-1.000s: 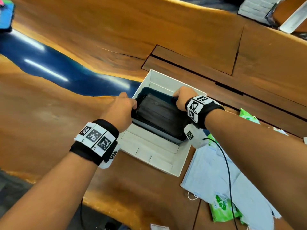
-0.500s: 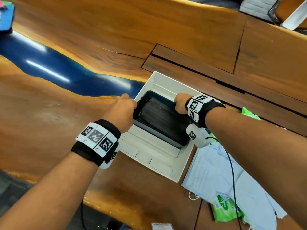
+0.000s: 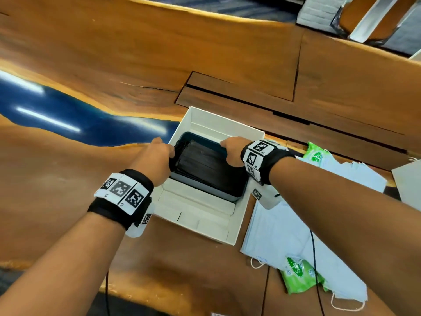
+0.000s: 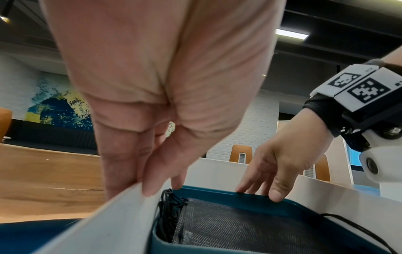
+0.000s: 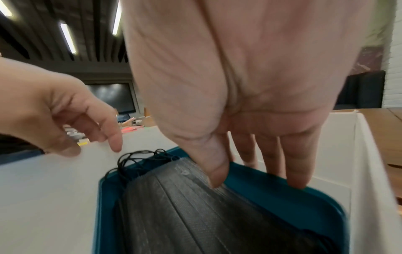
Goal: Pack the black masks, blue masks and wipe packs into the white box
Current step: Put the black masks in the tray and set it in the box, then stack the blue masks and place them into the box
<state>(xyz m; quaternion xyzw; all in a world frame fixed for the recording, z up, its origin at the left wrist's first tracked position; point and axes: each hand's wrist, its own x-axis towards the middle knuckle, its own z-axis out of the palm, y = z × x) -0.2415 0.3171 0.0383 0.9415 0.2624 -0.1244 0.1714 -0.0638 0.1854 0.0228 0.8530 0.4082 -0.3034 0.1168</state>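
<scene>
The white box (image 3: pixel 200 216) lies open on the wooden table. Inside it, toward the far end, sits a teal tray (image 3: pixel 218 194) holding a stack of black masks (image 3: pixel 205 165). My left hand (image 3: pixel 172 153) straddles the box's left wall (image 4: pixel 108 223), thumb inside and fingers outside, pinching it; one finger touches the tray's corner. My right hand (image 3: pixel 227 148) pinches the teal tray's far rim (image 5: pixel 282 197), thumb on the black masks (image 5: pixel 174 206) and fingers behind the rim. Blue masks (image 3: pixel 284 231) and green wipe packs (image 3: pixel 298 277) lie right of the box.
A second green wipe pack (image 3: pixel 317 153) lies at the far right beyond the blue masks. A white flat piece (image 3: pixel 407 179) sits at the right edge. A black cable (image 3: pixel 314 258) hangs from my right wrist over the masks. A blue resin strip (image 3: pixel 57 110) runs through the table at left.
The teal tray with the black masks has sunk lower into the box's far end. Both hands have stayed at its two ends.
</scene>
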